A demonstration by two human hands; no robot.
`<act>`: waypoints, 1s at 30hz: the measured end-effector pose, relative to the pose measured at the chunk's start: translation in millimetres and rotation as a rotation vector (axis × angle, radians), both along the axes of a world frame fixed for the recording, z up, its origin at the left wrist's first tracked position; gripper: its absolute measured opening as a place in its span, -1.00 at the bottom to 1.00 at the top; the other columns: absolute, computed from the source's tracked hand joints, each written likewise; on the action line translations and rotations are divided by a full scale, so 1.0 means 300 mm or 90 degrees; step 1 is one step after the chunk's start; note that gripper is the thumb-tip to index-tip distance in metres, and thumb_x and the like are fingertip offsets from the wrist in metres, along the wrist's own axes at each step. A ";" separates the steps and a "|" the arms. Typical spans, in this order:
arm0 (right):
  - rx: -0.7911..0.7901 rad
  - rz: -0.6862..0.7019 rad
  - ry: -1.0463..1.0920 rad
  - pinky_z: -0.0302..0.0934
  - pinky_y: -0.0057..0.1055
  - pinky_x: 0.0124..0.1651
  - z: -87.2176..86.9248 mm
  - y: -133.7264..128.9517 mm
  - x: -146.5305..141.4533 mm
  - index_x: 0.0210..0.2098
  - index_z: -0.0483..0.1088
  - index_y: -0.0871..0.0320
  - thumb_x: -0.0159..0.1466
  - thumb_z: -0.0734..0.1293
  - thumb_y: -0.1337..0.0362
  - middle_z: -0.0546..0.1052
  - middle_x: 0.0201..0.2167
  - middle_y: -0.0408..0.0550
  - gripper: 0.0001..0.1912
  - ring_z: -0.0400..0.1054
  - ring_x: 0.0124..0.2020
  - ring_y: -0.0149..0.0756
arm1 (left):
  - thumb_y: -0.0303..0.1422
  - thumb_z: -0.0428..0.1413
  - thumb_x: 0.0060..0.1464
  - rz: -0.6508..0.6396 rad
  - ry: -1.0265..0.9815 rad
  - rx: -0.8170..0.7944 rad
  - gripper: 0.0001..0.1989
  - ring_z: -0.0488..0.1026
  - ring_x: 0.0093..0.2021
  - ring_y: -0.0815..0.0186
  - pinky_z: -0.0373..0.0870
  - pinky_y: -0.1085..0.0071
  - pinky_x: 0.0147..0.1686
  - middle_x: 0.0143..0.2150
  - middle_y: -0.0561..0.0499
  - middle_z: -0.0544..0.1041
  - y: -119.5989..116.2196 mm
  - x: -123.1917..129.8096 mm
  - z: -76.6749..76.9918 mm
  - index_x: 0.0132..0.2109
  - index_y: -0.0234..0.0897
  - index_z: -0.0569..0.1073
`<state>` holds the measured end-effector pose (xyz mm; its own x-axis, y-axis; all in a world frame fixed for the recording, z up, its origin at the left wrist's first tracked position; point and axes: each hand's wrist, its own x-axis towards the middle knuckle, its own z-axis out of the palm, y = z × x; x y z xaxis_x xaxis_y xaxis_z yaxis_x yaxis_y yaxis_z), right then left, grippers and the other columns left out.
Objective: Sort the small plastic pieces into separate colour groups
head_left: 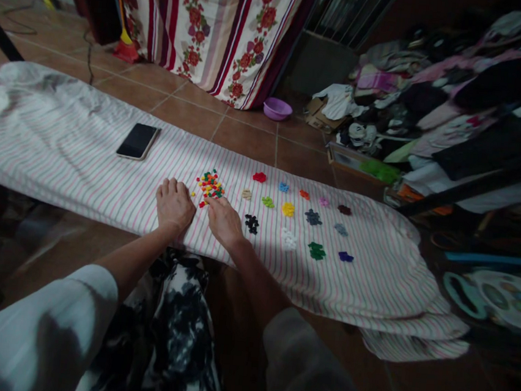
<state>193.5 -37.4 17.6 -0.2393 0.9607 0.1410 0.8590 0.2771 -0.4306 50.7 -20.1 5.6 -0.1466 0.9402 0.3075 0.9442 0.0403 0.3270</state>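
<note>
A mixed pile of small red, yellow, green, orange and white pieces (209, 184) lies on the striped cloth. Just left of it, my left hand (174, 204) rests flat on the cloth, its fingers a little apart. At the pile's lower right edge is my right hand (224, 219), its fingers pinched together; whatever they hold is too small to name. Single-colour piles spread to the right, among them red (259, 177), yellow (288, 209), black (251, 223), white (289, 239), dark green (316, 251) and purple (345, 256).
A phone (138, 141) lies on the striped cloth (86, 136) to the left. Beyond the far edge, a purple basin (277, 108) and a red broom (127, 50) stand on the floor by a floral curtain (207, 24). Heaped clothes (453, 109) are at the right.
</note>
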 end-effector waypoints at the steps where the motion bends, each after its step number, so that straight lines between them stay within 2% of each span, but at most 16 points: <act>1: 0.002 -0.005 -0.011 0.28 -0.36 -0.12 -0.003 0.001 -0.005 0.10 0.39 0.00 0.37 0.16 0.31 0.45 -0.09 0.01 -0.64 0.39 -0.14 -0.23 | -0.38 -0.17 0.18 -0.001 -0.003 0.002 -0.63 0.17 0.30 -0.09 0.09 0.00 0.22 0.20 -0.38 0.35 0.000 -0.001 0.000 -0.01 -0.46 0.39; 8: 0.041 -0.062 -0.025 0.24 -0.44 -0.09 -0.036 -0.013 -0.024 -0.02 0.42 0.02 0.40 0.18 0.23 0.45 -0.11 -0.06 -0.75 0.38 -0.10 -0.30 | -0.38 -0.15 0.15 -0.014 -0.010 0.034 -0.66 0.19 0.29 -0.08 0.12 0.00 0.21 0.15 -0.39 0.39 0.002 -0.009 -0.016 -0.06 -0.45 0.41; 15: 0.087 -0.098 0.018 0.24 -0.44 -0.11 -0.054 -0.022 -0.031 -0.15 0.40 0.05 0.39 0.18 0.24 0.47 -0.16 -0.08 -0.83 0.37 -0.13 -0.31 | -0.39 -0.11 0.10 -0.046 -0.022 0.076 -0.68 0.23 0.26 -0.09 0.17 -0.03 0.19 0.15 -0.35 0.41 0.000 -0.027 -0.041 -0.09 -0.41 0.42; 18: 0.090 -0.113 0.051 0.23 -0.42 -0.06 -0.056 -0.023 -0.026 -0.15 0.37 0.08 0.38 0.18 0.26 0.48 -0.17 -0.07 -0.84 0.37 -0.10 -0.30 | -0.38 -0.13 0.11 -0.078 -0.018 0.078 -0.66 0.22 0.27 -0.10 0.15 -0.05 0.19 0.15 -0.41 0.41 -0.007 -0.038 -0.046 -0.08 -0.45 0.43; 23: 0.095 -0.126 0.114 0.23 -0.41 -0.02 -0.059 -0.023 -0.022 -0.13 0.35 0.09 0.37 0.16 0.30 0.50 -0.17 -0.06 -0.84 0.39 -0.08 -0.31 | -0.35 -0.17 0.17 -0.167 -0.006 0.101 -0.58 0.24 0.27 -0.06 0.13 -0.04 0.22 0.15 -0.39 0.42 -0.064 -0.050 -0.064 0.01 -0.48 0.43; 26: 0.101 -0.143 0.160 0.26 -0.41 -0.05 -0.064 -0.021 -0.017 -0.15 0.36 0.08 0.35 0.18 0.31 0.51 -0.17 -0.08 -0.85 0.41 -0.14 -0.32 | -0.28 -0.18 0.20 -0.143 0.007 0.122 -0.49 0.23 0.28 -0.09 0.12 -0.03 0.23 0.19 -0.45 0.38 -0.116 -0.050 -0.080 0.09 -0.56 0.40; 30: 0.131 -0.140 0.227 0.28 -0.41 -0.06 -0.063 -0.031 0.032 -0.16 0.38 0.10 0.30 0.19 0.37 0.52 -0.18 -0.07 -0.82 0.41 -0.19 -0.32 | -0.20 -0.18 0.19 -0.152 0.036 0.116 -0.41 0.20 0.31 -0.10 0.05 -0.04 0.27 0.23 -0.44 0.34 -0.152 -0.049 -0.093 0.15 -0.59 0.37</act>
<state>203.0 -46.8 -1.2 0.0656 0.9268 0.3697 0.7153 0.2147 -0.6651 36.1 -65.8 -22.2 0.0940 0.8747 0.4754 0.9367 -0.2395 0.2553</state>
